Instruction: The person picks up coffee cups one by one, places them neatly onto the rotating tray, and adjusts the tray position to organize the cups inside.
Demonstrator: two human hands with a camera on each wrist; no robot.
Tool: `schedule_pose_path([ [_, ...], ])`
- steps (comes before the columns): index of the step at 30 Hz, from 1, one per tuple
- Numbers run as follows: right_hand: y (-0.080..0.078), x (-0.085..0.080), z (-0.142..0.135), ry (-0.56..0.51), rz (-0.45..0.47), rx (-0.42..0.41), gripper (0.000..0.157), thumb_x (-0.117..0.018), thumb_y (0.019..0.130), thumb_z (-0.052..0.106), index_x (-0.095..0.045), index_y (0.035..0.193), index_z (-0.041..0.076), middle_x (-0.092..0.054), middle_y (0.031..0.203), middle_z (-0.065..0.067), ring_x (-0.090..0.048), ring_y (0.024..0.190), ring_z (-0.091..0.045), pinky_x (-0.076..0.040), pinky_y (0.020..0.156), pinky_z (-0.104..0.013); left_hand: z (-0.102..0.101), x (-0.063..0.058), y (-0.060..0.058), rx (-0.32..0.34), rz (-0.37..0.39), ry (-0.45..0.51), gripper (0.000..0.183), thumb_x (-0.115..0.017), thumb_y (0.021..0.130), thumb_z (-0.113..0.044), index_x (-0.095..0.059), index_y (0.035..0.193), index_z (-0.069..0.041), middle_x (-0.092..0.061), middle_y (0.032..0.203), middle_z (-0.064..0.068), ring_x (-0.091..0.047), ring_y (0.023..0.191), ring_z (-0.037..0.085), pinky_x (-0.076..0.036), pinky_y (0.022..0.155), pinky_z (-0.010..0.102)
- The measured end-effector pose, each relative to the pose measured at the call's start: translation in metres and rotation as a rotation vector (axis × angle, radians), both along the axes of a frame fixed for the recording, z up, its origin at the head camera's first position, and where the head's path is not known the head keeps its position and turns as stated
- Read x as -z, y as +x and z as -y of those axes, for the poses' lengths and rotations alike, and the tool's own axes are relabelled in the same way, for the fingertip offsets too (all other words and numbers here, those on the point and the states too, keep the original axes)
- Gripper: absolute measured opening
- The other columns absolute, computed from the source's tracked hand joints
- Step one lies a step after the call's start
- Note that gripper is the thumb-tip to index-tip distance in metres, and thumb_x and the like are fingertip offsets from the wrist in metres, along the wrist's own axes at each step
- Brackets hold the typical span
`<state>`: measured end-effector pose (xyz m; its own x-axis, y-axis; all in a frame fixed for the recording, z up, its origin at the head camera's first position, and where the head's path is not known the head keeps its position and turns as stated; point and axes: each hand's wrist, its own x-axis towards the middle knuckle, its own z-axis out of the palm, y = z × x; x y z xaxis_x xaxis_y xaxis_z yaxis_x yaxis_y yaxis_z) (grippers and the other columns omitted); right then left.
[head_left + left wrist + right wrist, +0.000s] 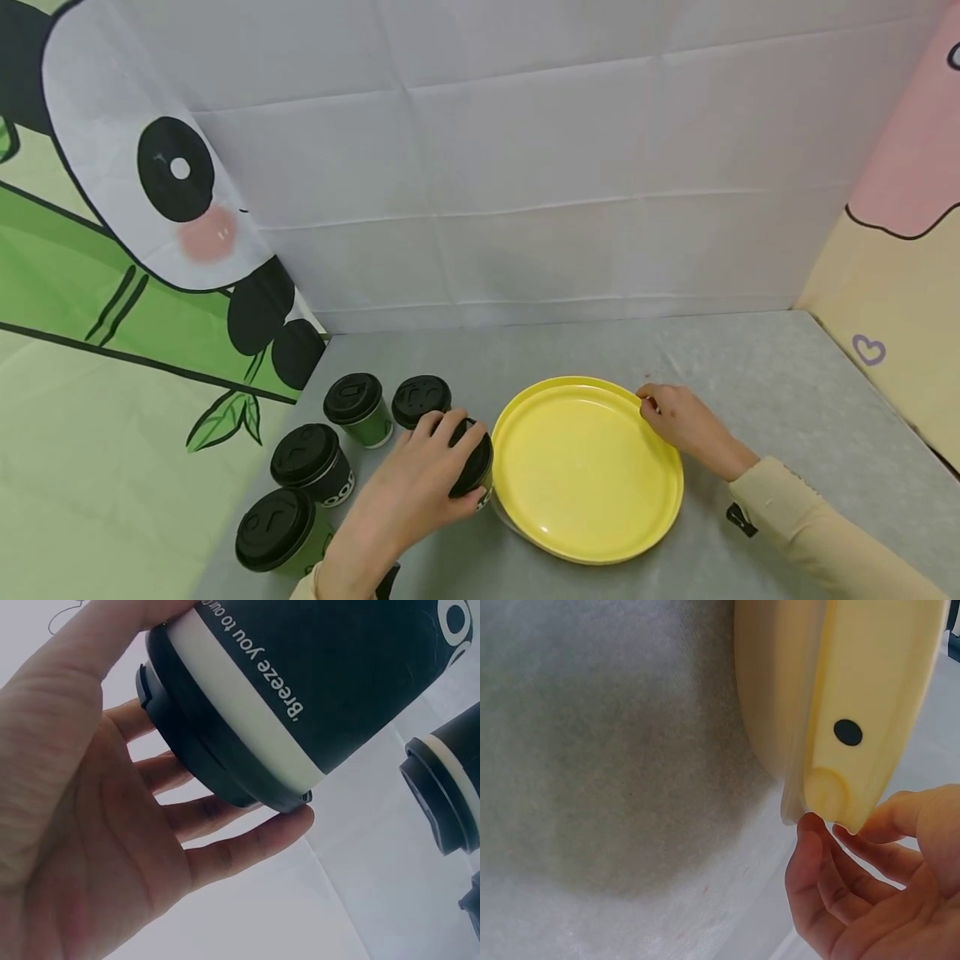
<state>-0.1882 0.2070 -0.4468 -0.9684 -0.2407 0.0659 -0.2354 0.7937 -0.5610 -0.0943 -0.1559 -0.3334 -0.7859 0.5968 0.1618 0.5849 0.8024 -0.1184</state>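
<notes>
My left hand [423, 475] grips a dark paper coffee cup [322, 667] by its black lid [217, 742], with fingers spread round the lid's edge. This cup stands close against the left edge of a round yellow plate [585, 467]. At the plate's far right rim, my right hand [678, 425] pinches the edge between thumb and fingers. The right wrist view shows the yellow plate's side [885, 682] with a dark oval spot. A paler rim shows beneath the plate; whether it is a second plate I cannot tell.
Several more black-lidded cups stand to the left: a green one [371, 425] at the back, another lid [422, 400] beside it, a dark cup [315, 462], and a green cup [277, 533] in front. A grey cloth [757, 392] covers the table; a white sheet [525, 167] hangs behind.
</notes>
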Motion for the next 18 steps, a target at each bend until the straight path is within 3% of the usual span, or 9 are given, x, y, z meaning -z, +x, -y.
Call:
schedule_pose_path([
  [18,-0.002,0.002,0.000,0.015,-0.003,-0.002,0.032,-0.047,0.101,0.006,-0.062,0.124,-0.010,-0.068,0.092,-0.011,-0.047,0.058,-0.013,-0.041,0.052,-0.027,-0.030,-0.005,-0.001,0.082,0.006,-0.042,0.058,-0.070,0.088,-0.052,-0.055,0.134,-0.020,-0.052,0.132,0.005,-0.053,0.114,0.027,-0.054,0.082,0.046],
])
